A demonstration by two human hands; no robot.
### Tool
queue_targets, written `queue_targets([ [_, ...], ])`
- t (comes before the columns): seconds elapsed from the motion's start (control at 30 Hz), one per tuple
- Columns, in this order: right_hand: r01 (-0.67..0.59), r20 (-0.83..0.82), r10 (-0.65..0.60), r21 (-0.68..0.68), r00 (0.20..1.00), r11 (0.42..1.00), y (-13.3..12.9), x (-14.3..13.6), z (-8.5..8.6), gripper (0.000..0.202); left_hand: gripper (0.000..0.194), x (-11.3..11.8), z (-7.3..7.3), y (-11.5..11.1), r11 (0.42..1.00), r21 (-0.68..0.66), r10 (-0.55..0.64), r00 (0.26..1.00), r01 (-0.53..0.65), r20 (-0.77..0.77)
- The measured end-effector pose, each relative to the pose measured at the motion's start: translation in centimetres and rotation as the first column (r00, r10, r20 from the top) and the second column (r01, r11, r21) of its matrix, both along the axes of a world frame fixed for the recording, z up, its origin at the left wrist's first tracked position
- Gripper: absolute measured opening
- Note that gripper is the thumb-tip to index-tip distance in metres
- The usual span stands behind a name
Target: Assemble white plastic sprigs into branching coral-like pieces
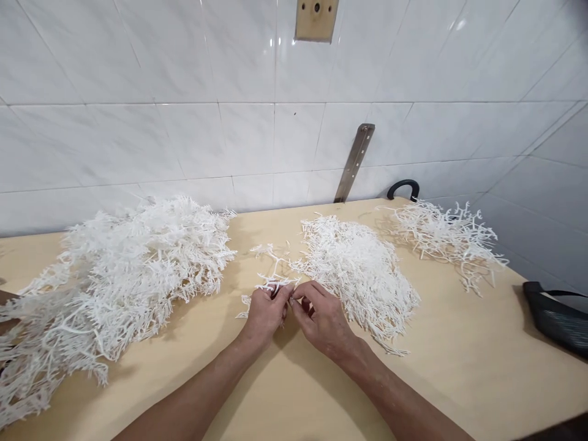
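Near the middle of the wooden table, my left hand is closed round a white branched piece, whose thin arms stick out beyond the fingers. My right hand touches it at the fingertips, with thumb and index finger pinched together; what lies between them is too small to make out. A dense heap of short white strands lies just right of my hands. To the left spreads a large pile of white branched pieces. A small white scrap rests beside my left hand.
A looser pile of white branches sits at the back right, near a black curved handle. A black object is at the right edge. A metal strip leans against the tiled wall. Part of another arm shows at the far left.
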State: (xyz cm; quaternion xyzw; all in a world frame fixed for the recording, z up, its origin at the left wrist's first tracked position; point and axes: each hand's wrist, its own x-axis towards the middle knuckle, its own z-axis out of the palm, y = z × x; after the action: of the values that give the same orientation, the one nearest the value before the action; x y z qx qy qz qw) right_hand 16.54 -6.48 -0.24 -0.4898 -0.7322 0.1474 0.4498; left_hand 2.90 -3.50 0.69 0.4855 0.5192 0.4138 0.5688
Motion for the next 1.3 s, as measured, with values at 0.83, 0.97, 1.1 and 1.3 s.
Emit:
queue_targets([
  [0.83, -0.181, 0.063, 0.175, 0.117, 0.983, 0.976, -0.8, -1.5, -0.2, 0.018, 0.048, -0.4, 0.1, 0.3, 0.999, 0.028, -0.024, 1.000, 0.025, -0.005],
  [0.97, -0.094, -0.025, 0.095, 0.034, 0.995, 0.995, -0.4, -0.9, 0.3, 0.011, 0.049, -0.8, 0.2, 0.5, 0.998, 0.002, -0.063, 0.998, 0.063, -0.002],
  [1.1, 0.341, -0.021, -0.342, -0.046, 0.939, 0.939, 1.3, 3.3, 0.7, 0.010, 0.045, -0.6, -0.1, 0.3, 0.997, 0.005, -0.083, 0.997, 0.083, -0.010],
  [1.3, 0.595, 0.115, -0.584, -0.138, 0.804, 0.792, 2.5, 8.3, 1.4, 0.023, 0.046, -0.4, 0.4, -0.6, 0.979, 0.171, -0.110, 0.994, 0.112, -0.024],
])
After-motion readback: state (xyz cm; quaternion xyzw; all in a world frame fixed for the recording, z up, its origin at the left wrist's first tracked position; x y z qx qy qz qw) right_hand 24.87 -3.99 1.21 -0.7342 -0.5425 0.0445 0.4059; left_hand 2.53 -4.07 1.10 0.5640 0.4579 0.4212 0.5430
